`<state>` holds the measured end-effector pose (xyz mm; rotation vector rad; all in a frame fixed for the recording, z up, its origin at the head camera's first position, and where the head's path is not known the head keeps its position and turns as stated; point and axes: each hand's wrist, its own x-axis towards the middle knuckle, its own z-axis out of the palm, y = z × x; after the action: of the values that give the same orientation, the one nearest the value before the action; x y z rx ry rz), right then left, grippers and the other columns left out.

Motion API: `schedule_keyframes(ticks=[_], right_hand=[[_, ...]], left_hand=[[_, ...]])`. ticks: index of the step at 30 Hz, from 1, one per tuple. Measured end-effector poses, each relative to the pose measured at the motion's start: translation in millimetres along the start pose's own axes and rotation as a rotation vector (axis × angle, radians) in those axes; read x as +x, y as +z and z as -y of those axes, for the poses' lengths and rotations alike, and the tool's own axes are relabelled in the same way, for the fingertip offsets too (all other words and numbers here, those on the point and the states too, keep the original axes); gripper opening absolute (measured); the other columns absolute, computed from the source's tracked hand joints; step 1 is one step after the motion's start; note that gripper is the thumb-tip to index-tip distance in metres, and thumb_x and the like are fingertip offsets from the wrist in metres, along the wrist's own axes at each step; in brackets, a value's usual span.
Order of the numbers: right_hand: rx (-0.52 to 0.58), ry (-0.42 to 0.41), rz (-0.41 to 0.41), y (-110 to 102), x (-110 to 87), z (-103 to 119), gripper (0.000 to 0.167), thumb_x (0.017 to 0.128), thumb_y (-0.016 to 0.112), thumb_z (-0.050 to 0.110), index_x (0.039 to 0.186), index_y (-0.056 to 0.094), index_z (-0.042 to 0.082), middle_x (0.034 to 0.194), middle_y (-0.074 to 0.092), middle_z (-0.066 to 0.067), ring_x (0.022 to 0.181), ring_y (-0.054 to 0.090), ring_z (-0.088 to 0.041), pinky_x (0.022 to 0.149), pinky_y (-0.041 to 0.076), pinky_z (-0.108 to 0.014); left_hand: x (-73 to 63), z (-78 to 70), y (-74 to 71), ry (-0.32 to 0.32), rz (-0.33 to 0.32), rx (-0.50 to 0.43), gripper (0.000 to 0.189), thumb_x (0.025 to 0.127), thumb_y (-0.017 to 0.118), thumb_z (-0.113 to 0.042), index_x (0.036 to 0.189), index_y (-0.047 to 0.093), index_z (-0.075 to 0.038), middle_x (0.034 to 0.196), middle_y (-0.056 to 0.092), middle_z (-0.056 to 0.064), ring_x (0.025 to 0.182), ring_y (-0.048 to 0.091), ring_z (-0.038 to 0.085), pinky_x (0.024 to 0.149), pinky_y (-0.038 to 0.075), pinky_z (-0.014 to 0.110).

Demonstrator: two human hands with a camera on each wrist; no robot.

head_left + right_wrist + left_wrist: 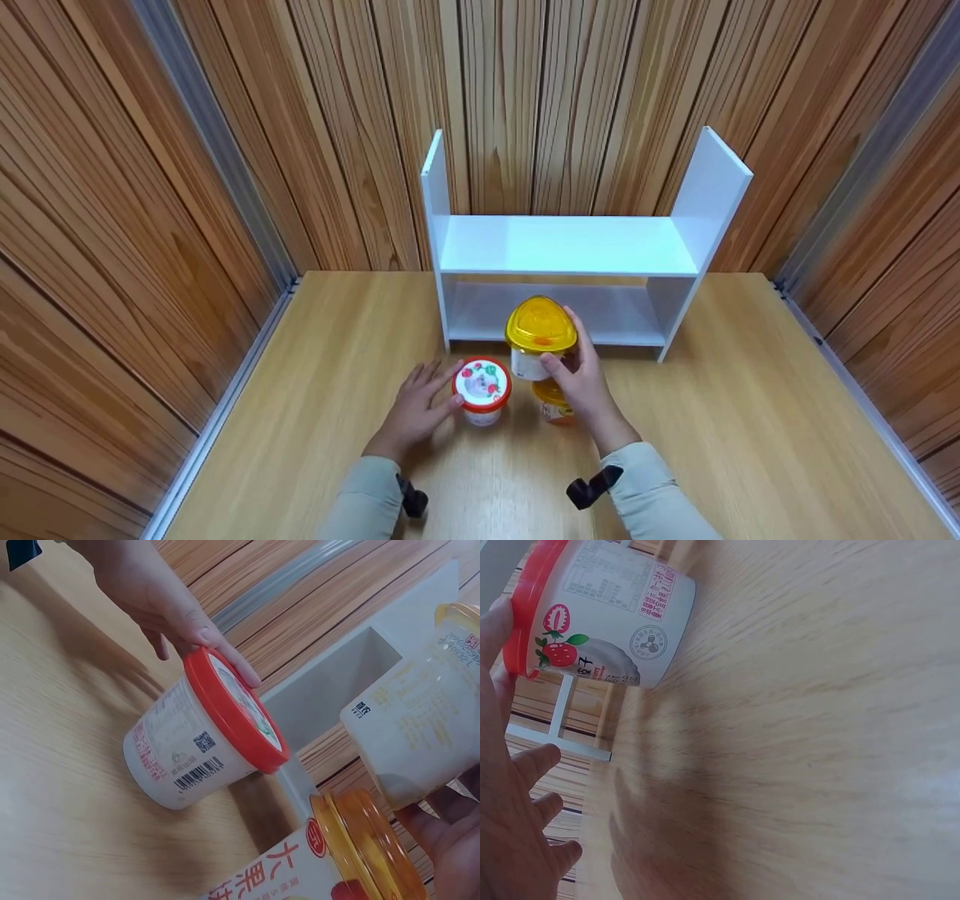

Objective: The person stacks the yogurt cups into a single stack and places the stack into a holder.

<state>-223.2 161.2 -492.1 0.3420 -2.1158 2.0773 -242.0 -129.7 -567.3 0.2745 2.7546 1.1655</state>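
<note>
And here's the right hand [589,386], fingers and thumb wrapped round the yellow-lidded cup [539,337], holding it upright and clear of the surface [315,360]! That hand sits between four and five o'clock of its catch. Just below, towards five o'clock, the amber-lidded cup [555,409] stands on the surface, partly hidden; whether the two cups touch, one cannot tell. Over at nine o'clock of that one, the red-lidded cup [481,390] stands upright, its barcode [199,774] plain in the right wrist view. And look at the left hand [416,412], at eight o'clock of the red lid: loose, fingers spread, thumb and forefinger merely touching the rim, no clench there! Up at one o'clock from the red-lidded cup stands the white shelf [570,244], two boards between tall side panels, with the wood-panelled wall [337,135] behind.
</note>
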Motion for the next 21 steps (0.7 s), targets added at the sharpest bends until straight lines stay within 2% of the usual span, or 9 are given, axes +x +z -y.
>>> schedule_keyframes(ticks=[5, 11, 21], right_hand=[[-0.001, 0.003, 0.016, 4, -0.5, 1, 0.075, 0.1, 0.065, 0.02, 0.161, 0.021, 0.023, 0.152, 0.043, -0.006, 0.133, 0.048, -0.028, 0.113, 0.038, -0.054], [0.015, -0.035, 0.039, 8, -0.3, 0, 0.075, 0.101, 0.062, 0.011, 0.162, 0.018, 0.017, 0.147, 0.046, -0.012, 0.126, 0.051, -0.03, 0.109, 0.043, -0.048], [0.003, -0.018, 0.032, 17, -1.9, -1, 0.074, 0.101, 0.063, 0.015, 0.162, 0.021, 0.02, 0.153, 0.043, -0.01, 0.131, 0.049, -0.031, 0.112, 0.041, -0.05]], left_hand=[[0.8, -0.7, -1.0, 0.013, 0.007, 0.007, 0.068, 0.082, 0.053, -0.081, 0.143, 0.026, -0.071, 0.169, 0.02, 0.002, 0.155, 0.005, 0.039, 0.108, 0.017, 0.08], [-1.2, -1.4, -2.0, 0.036, 0.009, -0.005, 0.067, 0.085, 0.054, -0.078, 0.146, 0.027, -0.068, 0.168, 0.021, 0.004, 0.154, 0.006, 0.039, 0.109, 0.017, 0.078], [-1.3, -0.4, -2.0, 0.005, 0.012, -0.026, 0.065, 0.084, 0.054, -0.079, 0.144, 0.029, -0.069, 0.168, 0.021, 0.003, 0.154, 0.006, 0.038, 0.109, 0.017, 0.079]])
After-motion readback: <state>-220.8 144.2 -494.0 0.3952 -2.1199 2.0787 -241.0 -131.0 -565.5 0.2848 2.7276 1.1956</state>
